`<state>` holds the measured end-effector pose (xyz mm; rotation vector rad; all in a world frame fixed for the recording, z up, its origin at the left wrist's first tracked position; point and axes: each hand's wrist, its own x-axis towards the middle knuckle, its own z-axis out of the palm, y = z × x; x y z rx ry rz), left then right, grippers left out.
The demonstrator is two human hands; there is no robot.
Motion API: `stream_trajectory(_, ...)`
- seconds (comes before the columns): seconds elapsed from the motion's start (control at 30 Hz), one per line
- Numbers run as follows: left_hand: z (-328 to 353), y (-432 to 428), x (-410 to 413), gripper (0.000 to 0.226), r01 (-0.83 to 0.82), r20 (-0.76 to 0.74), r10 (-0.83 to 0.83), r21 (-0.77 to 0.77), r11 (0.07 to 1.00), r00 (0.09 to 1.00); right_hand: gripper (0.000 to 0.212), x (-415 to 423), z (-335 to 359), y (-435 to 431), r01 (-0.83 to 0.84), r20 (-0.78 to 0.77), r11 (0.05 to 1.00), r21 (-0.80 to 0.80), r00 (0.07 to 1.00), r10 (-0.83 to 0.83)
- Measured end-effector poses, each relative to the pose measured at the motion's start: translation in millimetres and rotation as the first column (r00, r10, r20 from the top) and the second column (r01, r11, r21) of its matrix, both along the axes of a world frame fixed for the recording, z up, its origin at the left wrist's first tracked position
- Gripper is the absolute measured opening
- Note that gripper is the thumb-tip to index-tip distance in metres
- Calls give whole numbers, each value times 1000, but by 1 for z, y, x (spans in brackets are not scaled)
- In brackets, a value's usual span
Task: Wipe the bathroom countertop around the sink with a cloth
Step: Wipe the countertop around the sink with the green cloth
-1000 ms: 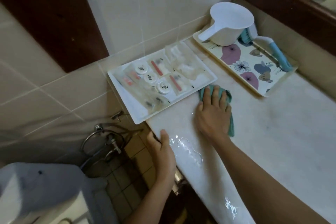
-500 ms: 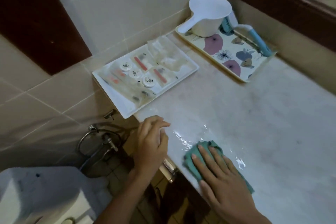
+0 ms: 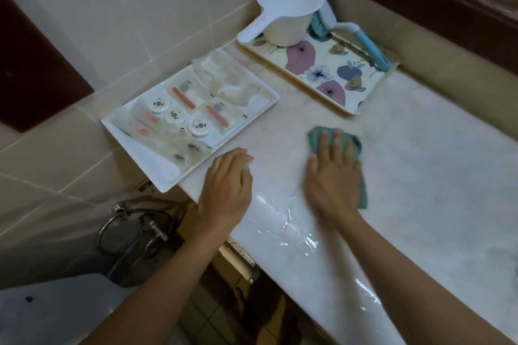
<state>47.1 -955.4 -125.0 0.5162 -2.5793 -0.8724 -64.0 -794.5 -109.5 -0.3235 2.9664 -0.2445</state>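
While flat on the marble, both hands bare, no sleeves.

Right hand (image 3: pixel 332 176): palm down, fingers spread, pressing the cloth to the surface; not clenched, nothing grasped in a fist; slightly blurred.
Cloth (image 3: pixel 353 140): teal-green, pinned under the right hand, showing past the fingertips and along the hand's right side; on the countertop, near the flowered tray's front corner but apart from it.
Left hand (image 3: pixel 227 185): loosely open, empty, resting palm down at the countertop's left end, just beside the white tray.
Countertop (image 3: pixel 420 176): pale marble, wet streaks glinting near the front edge between and below the hands.
White tray (image 3: pixel 165 176): overhanging the counter's left end, holding wrapped toiletries and three small round lids.
Flowered tray (image 3: pixel 322 73): at the back near the wall, carrying a white dipper (image 3: pixel 288 8) and a blue-handled brush (image 3: pixel 364 42).
Sink: not identifiable.
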Motion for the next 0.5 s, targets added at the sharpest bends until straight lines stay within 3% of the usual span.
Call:
stream_trajectory(0.13,3,-1,2,39,11,-39,-9,49,999,999,59,57,-5,-39,-204,-14,973,-110,979,203)
stream_trajectory(0.27,4,-3,2,38,12,-4,-12,36,999,1000,58,131,-1,14,-390,-33,914,-116,921,389)
stream_trajectory(0.5,5,2,4,26,-9,52,9,-10,1000,999,56,172,5,182,-318,5,947,-40,948,319)
